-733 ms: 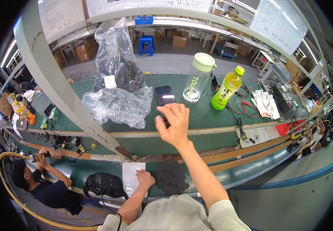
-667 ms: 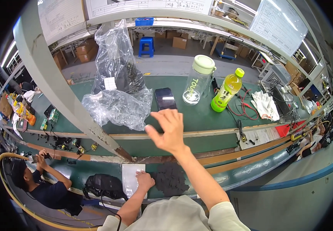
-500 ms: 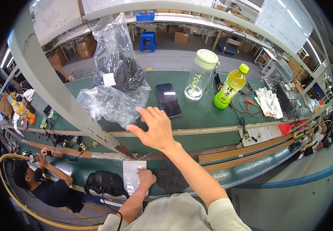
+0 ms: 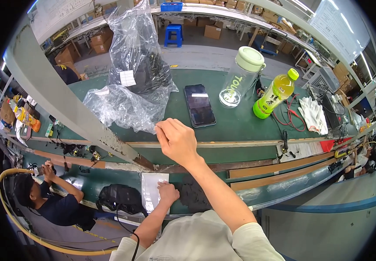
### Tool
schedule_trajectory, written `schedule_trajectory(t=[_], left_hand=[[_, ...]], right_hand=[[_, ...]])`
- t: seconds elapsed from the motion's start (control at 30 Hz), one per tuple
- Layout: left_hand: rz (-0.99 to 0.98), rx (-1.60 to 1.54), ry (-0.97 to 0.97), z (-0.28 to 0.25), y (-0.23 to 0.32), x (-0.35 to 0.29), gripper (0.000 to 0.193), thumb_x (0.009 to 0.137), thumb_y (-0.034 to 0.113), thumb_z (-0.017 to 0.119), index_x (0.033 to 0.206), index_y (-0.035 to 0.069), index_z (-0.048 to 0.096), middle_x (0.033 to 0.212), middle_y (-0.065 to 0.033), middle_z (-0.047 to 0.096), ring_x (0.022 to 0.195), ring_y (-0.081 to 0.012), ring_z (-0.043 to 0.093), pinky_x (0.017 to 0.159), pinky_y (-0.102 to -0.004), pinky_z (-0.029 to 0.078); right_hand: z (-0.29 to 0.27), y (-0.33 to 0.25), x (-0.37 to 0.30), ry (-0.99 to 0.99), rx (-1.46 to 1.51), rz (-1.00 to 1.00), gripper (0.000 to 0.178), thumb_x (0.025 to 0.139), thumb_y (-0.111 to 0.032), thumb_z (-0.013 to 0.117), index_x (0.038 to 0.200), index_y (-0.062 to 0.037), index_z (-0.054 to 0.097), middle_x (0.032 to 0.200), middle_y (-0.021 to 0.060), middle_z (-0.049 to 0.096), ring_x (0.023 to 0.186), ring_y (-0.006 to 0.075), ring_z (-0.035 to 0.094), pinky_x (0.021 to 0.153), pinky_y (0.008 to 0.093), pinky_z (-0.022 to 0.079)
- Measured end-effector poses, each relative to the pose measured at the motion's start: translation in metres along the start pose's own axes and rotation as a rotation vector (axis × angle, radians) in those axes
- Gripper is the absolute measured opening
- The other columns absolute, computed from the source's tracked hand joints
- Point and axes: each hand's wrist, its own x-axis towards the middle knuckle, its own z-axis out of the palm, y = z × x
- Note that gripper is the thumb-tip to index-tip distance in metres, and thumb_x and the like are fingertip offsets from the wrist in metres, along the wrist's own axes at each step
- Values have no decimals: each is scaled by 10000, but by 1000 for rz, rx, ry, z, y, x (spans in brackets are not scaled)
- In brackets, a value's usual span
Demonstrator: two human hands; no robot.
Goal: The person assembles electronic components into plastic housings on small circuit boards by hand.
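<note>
My right hand [image 4: 178, 140] reaches over the shelf edge, thumb and fingers pinched together at the near corner of a clear plastic bag [image 4: 125, 106]. The crumpled bag stands on the green shelf, with dark parts inside and a white label on its front. Down on the lower bench, my left hand [image 4: 168, 192] lies at the right edge of a white flat packet [image 4: 151, 191], fingers curled in; whatever may be between them is hidden. Right beside that hand spreads a heap of small black pieces [image 4: 194, 195]. A black bag [image 4: 119, 199] sits left of the packet.
On the upper shelf stand a phone [image 4: 200, 105], a clear bottle [image 4: 240, 78], a green drink bottle [image 4: 276, 93] and white gloves [image 4: 313, 114]. A slanted metal post [image 4: 66, 95] rises at left. A co-worker [image 4: 57, 200] works at the lower left.
My right hand's fingers have closed from a spread pose into a pinch at the plastic bag's corner. My left hand stays by the white packet. The whole view has shifted slightly.
</note>
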Motion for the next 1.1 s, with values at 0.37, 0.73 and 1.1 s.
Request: schedule_trajectory(t=[0.37,0.73,1.1], left_hand=[[47,-106,1,-18,-5,-3,861,837,556,728,1211,-210,599,1312,-353,595,1238,-550,563,1032,-508,498],[23,-6,18,-27,1,-16,1017,772,539,826,1319,-233,455,1322,-385,549,1262,-520,541,1059,-493,477],[-106,-412,-301,-72,-5,8,881,790,450,814,1393,-107,493,1325,-307,595,1272,-488,548,1050,-526,473]], right_hand=[[-11,0,-6,23,103,95,264,953,-97,695,726,-7,594,631,99,560,516,263,534,491,378,400],[-59,32,-152,-249,111,484,197,931,-88,697,769,-14,615,664,95,567,580,245,548,537,362,418],[-59,93,-343,-754,-473,766,743,832,-212,797,1497,-140,475,1550,160,404,1413,410,407,1037,563,450]])
